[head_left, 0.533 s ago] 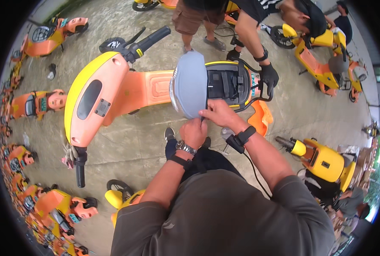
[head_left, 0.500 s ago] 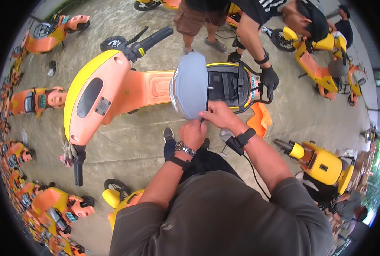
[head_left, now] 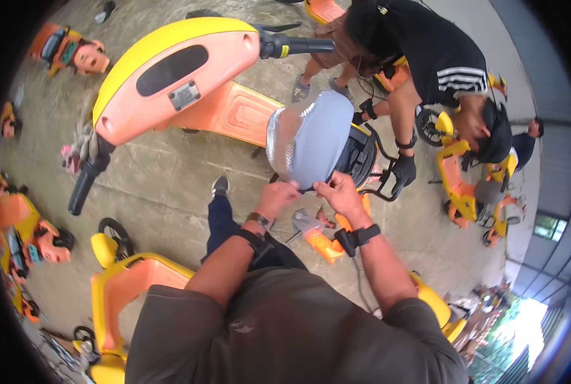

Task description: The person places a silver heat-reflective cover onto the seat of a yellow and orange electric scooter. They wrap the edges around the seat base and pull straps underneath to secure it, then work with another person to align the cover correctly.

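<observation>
An orange-and-yellow electric scooter (head_left: 183,70) stands before me, handlebar to the left. Its seat (head_left: 327,137) is tipped up, smooth grey on one side with shiny silver material along the other. Both of my hands are at the seat's near lower edge. My left hand (head_left: 277,200) pinches the rim, and close beside it my right hand (head_left: 340,194) pinches a dark part of the same rim. Between the fingertips the detail is too small to make out. Behind the seat, the black open compartment (head_left: 357,157) is partly covered by it.
A co-worker (head_left: 420,57) bends over the scooter's rear, a black-gloved hand (head_left: 403,173) at the rear rack (head_left: 380,185). An orange panel (head_left: 324,244) and a clear plastic bag (head_left: 306,222) lie on the concrete floor. More scooters (head_left: 138,281) stand around me. Gloves (head_left: 83,141) hang at the left handlebar.
My view has turned and shifted, so the scooter appears tilted. My hands have moved slightly apart along the seat's rim. The co-worker leans further into view.
</observation>
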The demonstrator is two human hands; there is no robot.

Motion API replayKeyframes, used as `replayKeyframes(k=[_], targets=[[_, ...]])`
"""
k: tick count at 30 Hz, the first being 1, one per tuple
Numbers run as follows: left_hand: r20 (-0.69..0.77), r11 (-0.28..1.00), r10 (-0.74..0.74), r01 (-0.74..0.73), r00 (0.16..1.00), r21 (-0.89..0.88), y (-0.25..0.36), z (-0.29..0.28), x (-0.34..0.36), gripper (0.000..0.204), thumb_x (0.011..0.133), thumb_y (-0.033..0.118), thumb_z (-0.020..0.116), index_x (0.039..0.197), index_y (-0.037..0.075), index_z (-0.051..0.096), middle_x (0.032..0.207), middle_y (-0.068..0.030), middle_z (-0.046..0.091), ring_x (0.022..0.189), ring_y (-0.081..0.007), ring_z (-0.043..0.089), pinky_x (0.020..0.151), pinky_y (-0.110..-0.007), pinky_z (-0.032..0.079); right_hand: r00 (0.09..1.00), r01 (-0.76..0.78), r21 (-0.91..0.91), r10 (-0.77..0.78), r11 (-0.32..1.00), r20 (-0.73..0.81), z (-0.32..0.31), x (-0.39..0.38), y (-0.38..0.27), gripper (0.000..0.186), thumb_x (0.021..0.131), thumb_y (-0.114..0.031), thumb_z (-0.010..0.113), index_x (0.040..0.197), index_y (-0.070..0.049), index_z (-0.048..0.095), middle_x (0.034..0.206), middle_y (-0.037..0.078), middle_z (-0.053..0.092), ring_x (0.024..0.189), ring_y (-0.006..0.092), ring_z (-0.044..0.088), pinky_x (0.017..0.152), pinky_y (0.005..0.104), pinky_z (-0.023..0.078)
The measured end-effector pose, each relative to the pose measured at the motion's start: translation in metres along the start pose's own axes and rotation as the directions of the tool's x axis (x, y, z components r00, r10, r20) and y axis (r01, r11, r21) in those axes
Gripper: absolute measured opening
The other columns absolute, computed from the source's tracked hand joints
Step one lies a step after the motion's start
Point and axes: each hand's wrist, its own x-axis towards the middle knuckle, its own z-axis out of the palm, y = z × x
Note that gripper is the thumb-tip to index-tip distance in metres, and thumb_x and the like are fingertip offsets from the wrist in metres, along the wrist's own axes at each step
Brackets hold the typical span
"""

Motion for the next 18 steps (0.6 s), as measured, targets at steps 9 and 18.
replayKeyframes(k=[9,18], targets=[[0.268,0.611,-0.413,0.483,0.871,-0.628,-0.026,0.017,0.018,0.049,0.088,0.05,0.046,0.112,0.008,0.045,0.105,-0.0174,0.057,0.088,-0.0287,0.059,0.077,-0.043,0.048,0.993,-0.11,-0.04,0.109,0.993,-0.035,-0.028,-0.021,0.0,0.014,0.081,-0.013,0.062,0.086,0.001,0.063,0.071,0.001,0.06,0.061,0.0063,0.051,0.058,0.0236,0.042],[0.29,0.65,-0.457,0.538,0.841,-0.536,-0.058,0.068,0.03,0.039,0.078,0.009,0.062,0.112,0.005,0.043,0.097,-0.0103,0.056,0.081,-0.023,0.061,0.067,-0.036,0.051,0.871,-0.333,0.502,0.465,0.798,-0.16,-0.091,-0.067,0.072,0.013,0.083,-0.01,0.055,0.093,-0.002,0.056,0.081,0.006,0.063,0.071,0.0187,0.065,0.061,0.0278,0.052]])
